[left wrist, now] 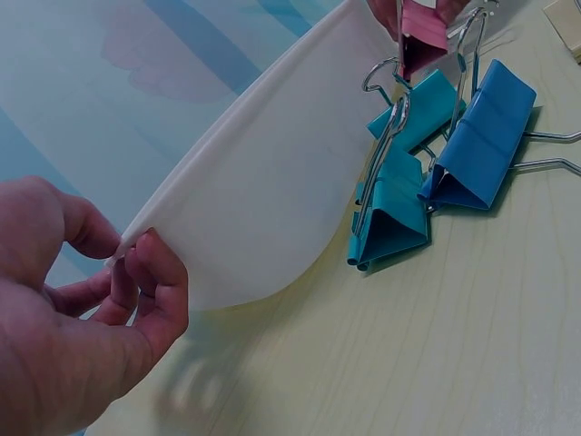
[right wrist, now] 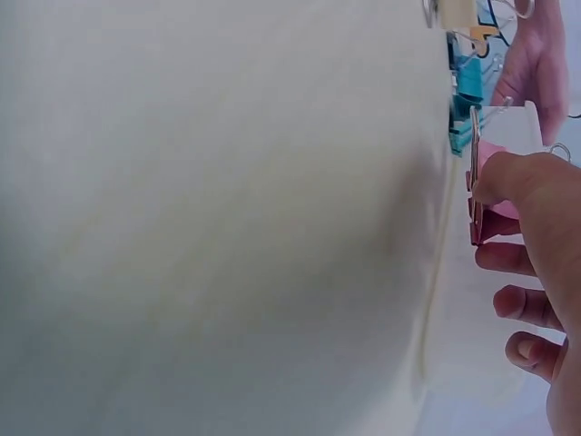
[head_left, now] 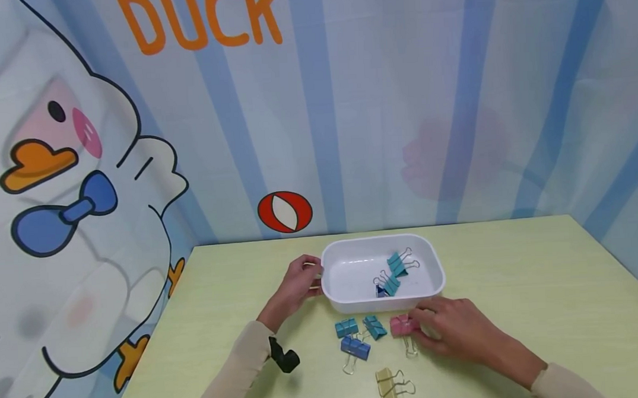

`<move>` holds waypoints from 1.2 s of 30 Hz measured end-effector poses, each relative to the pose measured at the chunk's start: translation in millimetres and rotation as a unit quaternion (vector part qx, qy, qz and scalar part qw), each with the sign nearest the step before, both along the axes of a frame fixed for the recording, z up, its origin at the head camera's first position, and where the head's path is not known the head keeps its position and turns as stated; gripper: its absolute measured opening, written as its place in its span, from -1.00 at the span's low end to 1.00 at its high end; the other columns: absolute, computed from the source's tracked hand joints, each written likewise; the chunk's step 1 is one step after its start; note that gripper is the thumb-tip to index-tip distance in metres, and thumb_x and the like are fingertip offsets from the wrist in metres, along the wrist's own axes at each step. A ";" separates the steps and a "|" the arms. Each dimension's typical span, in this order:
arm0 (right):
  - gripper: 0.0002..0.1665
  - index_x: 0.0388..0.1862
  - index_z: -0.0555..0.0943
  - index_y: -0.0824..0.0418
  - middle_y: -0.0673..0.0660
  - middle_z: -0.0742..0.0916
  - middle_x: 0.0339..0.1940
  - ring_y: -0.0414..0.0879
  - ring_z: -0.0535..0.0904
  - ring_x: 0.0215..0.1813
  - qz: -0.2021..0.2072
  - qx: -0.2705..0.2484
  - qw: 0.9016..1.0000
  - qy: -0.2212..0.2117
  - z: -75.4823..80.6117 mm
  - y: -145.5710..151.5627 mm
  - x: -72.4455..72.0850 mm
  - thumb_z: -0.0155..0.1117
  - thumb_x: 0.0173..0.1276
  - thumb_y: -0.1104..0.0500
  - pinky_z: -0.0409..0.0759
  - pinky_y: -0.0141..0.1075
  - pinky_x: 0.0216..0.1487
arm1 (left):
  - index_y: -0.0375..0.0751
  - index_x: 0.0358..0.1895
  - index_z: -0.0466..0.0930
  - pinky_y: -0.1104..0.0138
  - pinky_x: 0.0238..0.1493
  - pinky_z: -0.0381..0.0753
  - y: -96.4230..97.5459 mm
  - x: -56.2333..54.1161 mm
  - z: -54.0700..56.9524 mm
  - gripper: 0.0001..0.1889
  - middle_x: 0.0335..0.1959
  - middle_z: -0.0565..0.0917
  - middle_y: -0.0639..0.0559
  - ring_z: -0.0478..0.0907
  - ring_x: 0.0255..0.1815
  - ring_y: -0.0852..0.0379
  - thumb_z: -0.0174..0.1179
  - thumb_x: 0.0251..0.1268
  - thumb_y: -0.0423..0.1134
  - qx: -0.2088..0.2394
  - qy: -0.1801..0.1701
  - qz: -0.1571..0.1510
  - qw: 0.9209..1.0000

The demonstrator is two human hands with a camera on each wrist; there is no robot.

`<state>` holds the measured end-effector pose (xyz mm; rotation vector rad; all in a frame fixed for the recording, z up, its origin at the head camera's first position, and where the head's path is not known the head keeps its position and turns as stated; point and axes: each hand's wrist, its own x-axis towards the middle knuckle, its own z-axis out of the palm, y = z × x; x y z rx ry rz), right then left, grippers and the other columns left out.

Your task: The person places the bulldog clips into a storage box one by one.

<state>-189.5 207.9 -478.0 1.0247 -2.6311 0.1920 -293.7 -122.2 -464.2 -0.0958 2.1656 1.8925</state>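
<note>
At the left end of a white plastic tray (head_left: 356, 306), my left hand (head_left: 297, 281) pinches the rim between thumb and fingers, seen closely in the left wrist view. My right hand (head_left: 455, 329) holds a pink binder clip (head_left: 401, 325) by its side, just in front of the tray's near wall. The right wrist view shows thumb and index finger on the pink clip, other fingers loosely bent. Inside the tray lie two teal binder clips (head_left: 398, 265) and a small dark blue piece (head_left: 380, 291), partly covered.
Left of the pink clip, two more teal binder clips (head_left: 346, 327) and a blue binder clip (head_left: 355, 347) lie close together on the pale wood table (head_left: 515, 285). A yellow binder clip (head_left: 386, 388) lies nearer me. Behind the table hangs a printed curtain (head_left: 379, 101).
</note>
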 end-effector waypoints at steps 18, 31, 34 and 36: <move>-0.63 -0.08 0.80 0.00 -0.01 0.82 -0.19 -0.14 0.75 -0.30 0.055 -0.031 0.994 0.095 62.6 -1.7 -4.9 0.67 0.14 -0.01 0.64 -0.35 -0.46 | -0.32 0.29 0.43 0.31 -0.14 0.76 0.7 0.3 1.4 -0.66 0.15 0.61 -0.26 0.67 -0.09 -0.06 0.11 0.62 -0.25 -0.002 -0.005 0.005 1.000; -0.59 0.01 0.80 0.12 0.11 0.85 -0.13 -0.01 0.80 -0.22 0.037 -0.059 0.991 0.113 106.6 -17.7 -45.8 0.62 0.24 -0.01 0.73 -0.20 -0.40 | -0.32 0.29 0.42 0.29 -0.12 0.78 0.7 -0.7 0.3 -0.66 0.15 0.62 -0.26 0.69 -0.10 -0.04 0.11 0.61 -0.25 -0.001 0.001 0.003 1.000; -0.58 0.05 0.80 0.12 0.14 0.84 -0.09 0.03 0.81 -0.19 0.031 -0.064 0.993 0.097 115.5 -23.4 -52.1 0.60 0.26 0.00 0.75 -0.18 -0.38 | -0.30 0.30 0.43 0.28 -0.10 0.79 0.9 -0.4 1.1 -0.65 0.16 0.62 -0.26 0.69 -0.09 -0.05 0.13 0.62 -0.24 -0.004 -0.002 0.005 1.000; -0.57 0.06 0.80 0.13 0.16 0.84 -0.07 0.05 0.81 -0.17 0.027 -0.068 0.994 0.086 120.3 -27.0 -55.9 0.60 0.27 0.00 0.75 -0.18 -0.37 | -0.30 0.30 0.43 0.28 -0.10 0.79 0.6 -0.5 0.6 -0.66 0.16 0.62 -0.26 0.70 -0.09 -0.05 0.12 0.62 -0.24 -0.003 -0.002 0.004 1.000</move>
